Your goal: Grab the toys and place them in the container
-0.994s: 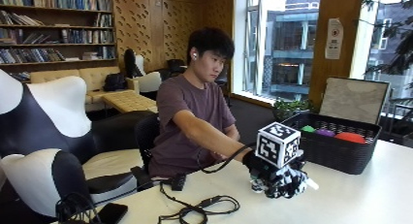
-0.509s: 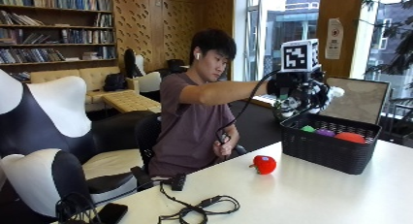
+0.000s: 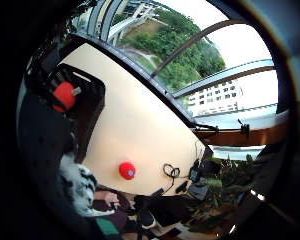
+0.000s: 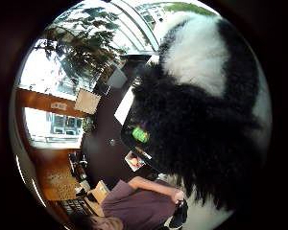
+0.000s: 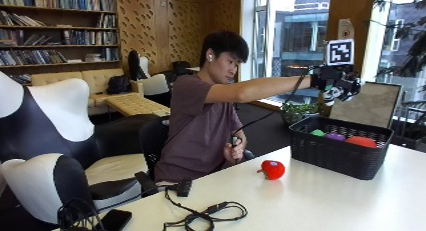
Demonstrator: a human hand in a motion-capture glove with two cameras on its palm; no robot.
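Observation:
In the outside view my gloved right hand [image 5: 333, 81] is raised at arm's length above the near end of the black basket [image 5: 333, 152]. It grips a black-and-white plush toy [image 5: 343, 91], which fills the thumb side palm view [image 4: 206, 110]. Green, purple and red toys [image 5: 360, 141] lie inside the basket. A red toy [image 5: 272, 169] sits on the white table [image 5: 319, 201] just in front of the basket, also seen from above [image 3: 127, 170].
Black cables [image 5: 206, 215] and a small black device lie on the table's near left part. The person's bare hand [image 5: 233, 150] holds a cable at the table edge. A board leans behind the basket, by the window.
The gloved hand lifted the plush toy off the table and carried it up and right, over the basket. The red toy it had hidden now shows on the table.

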